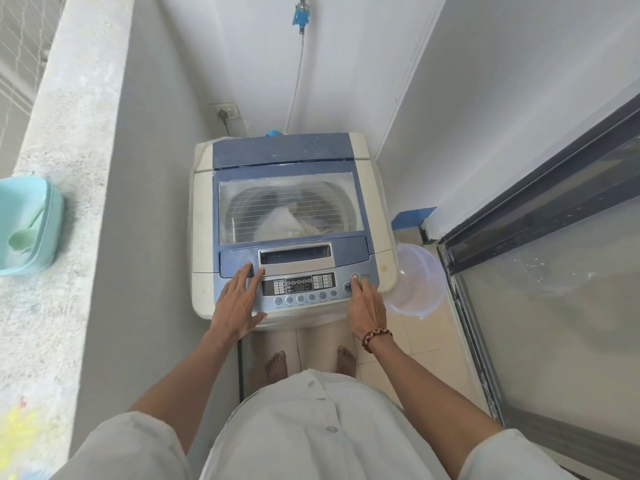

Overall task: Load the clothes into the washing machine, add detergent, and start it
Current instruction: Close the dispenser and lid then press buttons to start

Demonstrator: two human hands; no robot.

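A top-loading washing machine [204, 216], cream with a blue top, stands in the corner with its lid [289, 206] down. Through the lid's window I see pale clothes [280, 221] lying in the drum. My left hand [239, 299] rests flat on the left part of the control panel [298, 285], fingers straight and reaching the lid's front edge. My right hand [367, 303], with a beaded bracelet at the wrist, has its forefinger on a round button [355, 276] at the panel's right end.
A turquoise tub [31, 230] with a green scoop sits on the concrete ledge at left. A clear plastic basin [420, 282] lies on the floor right of the machine. A sliding glass door [554, 237] lines the right side. A hose runs down the back wall.
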